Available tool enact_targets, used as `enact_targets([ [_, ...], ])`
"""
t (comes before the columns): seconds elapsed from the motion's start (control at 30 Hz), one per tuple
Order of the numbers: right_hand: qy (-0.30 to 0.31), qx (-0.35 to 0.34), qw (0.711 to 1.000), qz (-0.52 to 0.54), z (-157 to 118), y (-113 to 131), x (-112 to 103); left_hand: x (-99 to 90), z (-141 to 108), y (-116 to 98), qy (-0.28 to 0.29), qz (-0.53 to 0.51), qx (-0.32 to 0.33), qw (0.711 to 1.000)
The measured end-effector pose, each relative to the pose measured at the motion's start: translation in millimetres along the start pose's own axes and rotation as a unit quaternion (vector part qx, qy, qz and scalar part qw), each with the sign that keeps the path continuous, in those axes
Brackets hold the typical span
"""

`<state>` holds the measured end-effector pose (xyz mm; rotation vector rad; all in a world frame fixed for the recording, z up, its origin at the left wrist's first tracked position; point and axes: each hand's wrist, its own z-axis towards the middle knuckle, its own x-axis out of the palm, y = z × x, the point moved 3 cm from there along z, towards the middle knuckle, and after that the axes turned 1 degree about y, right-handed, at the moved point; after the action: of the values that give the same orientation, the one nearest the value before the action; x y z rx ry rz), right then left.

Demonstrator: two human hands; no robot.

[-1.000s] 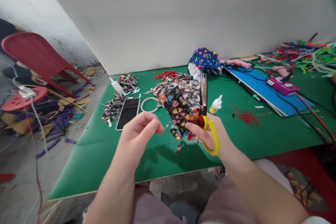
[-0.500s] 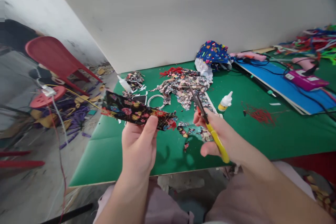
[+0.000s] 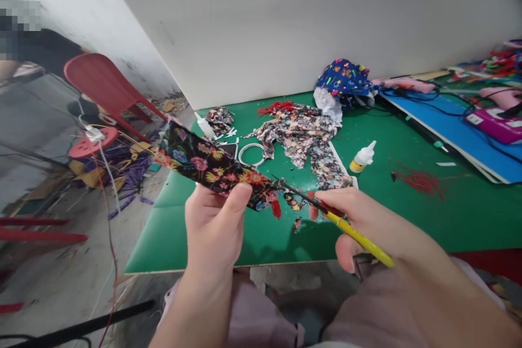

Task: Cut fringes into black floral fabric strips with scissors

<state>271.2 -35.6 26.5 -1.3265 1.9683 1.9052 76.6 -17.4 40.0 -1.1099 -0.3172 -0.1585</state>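
A: Which is nearest to us, please?
B: The right hand (image 3: 371, 217), I think. It grasps the scissors (image 3: 359, 238), with the yellow handle toward the wrist. The left hand (image 3: 216, 223) pinches the flowered strip (image 3: 204, 163) between thumb and fingers, above the green table (image 3: 171, 239)
A: And which step is it now?
B: In my judgement, it is trimming the ragged end. The blades point to this end, but whether they already bite the cloth, I cannot tell
A: What does the next cut call for?
B: It calls for a firm left grip, the edge kept flat, and the fingertips away from the blades
A: What lies farther?
B: Small scraps (image 3: 297, 224) lie just beyond the hands, then a small bottle (image 3: 362, 156), a white ring (image 3: 240, 155) and crumpled flowered cloth (image 3: 302, 133). Behind these is a blue patterned cloth (image 3: 345, 77), beside the white panel (image 3: 261, 27)
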Motion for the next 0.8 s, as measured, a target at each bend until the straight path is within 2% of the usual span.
enact_targets([
  [0.3,0.013,-0.016,0.997,0.073,-1.5,2.8,2.4,-9.0,-10.9,7.6,-0.036,0.106,-0.059,0.992],
  [0.8,0.021,-0.010,0.996,0.087,-1.1,5.7,4.7,1.2,-10.6,4.1,-0.010,0.090,-0.029,0.995],
])
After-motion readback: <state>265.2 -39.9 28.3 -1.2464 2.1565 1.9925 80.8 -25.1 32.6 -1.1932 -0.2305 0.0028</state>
